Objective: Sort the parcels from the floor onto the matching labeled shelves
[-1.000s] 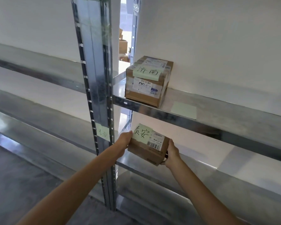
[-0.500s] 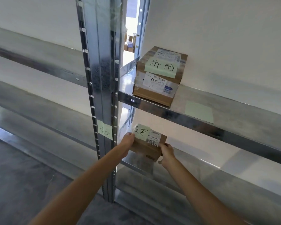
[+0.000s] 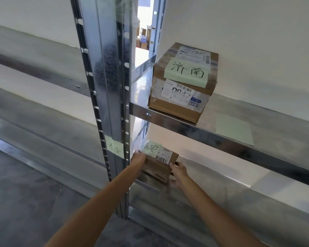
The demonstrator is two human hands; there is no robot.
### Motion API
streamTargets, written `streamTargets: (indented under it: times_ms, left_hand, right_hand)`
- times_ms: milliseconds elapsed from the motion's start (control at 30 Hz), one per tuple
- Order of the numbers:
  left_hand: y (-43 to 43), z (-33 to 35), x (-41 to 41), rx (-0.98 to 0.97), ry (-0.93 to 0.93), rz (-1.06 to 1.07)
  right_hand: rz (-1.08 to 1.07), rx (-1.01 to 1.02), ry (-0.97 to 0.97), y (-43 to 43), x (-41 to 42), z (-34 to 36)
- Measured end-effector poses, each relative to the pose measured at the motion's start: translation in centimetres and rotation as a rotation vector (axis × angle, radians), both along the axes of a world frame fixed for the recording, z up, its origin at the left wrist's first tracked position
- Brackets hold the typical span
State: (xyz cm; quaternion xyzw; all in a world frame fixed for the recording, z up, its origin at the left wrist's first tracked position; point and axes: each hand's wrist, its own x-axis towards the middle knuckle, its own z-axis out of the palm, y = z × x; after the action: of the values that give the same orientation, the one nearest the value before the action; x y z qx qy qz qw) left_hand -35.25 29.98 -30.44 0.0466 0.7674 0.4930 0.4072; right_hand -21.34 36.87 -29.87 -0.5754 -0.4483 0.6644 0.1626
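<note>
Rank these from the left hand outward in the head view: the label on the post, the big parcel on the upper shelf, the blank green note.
1. Label on the post, just left of the left hand.
2. Big parcel, above and right, on the upper shelf.
3. Blank green note, farthest right on that shelf.

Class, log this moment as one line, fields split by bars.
small parcel: at lower shelf, tag matches post label | left hand: grips parcel | right hand: grips parcel
</note>
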Motion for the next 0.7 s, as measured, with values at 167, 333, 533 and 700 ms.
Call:
streamTargets:
  times_ms: [167,333,533,700]
  left_hand:
    - [0.0,-0.9,-0.5,0.017,-0.023,-0.012]
    - [0.0,-1.0,-0.9,0.040,-0.034,-0.042]
    - [-0.3,-0.5,-0.5,-0.028,0.052,-0.117]
    - [-0.5,1.4,0.4,-0.086,0.265,-0.211]
  right_hand:
    - [-0.012,0.032,-0.014,0.6,-0.3,-0.2]
    - [0.024,0.053,-0.057,0.2,-0.4,-1.0]
    - [0.091,0.253,-0.268,0.4,0.2,-0.9]
    - [0.035,0.509,-0.372,0.3,1.5,0.7]
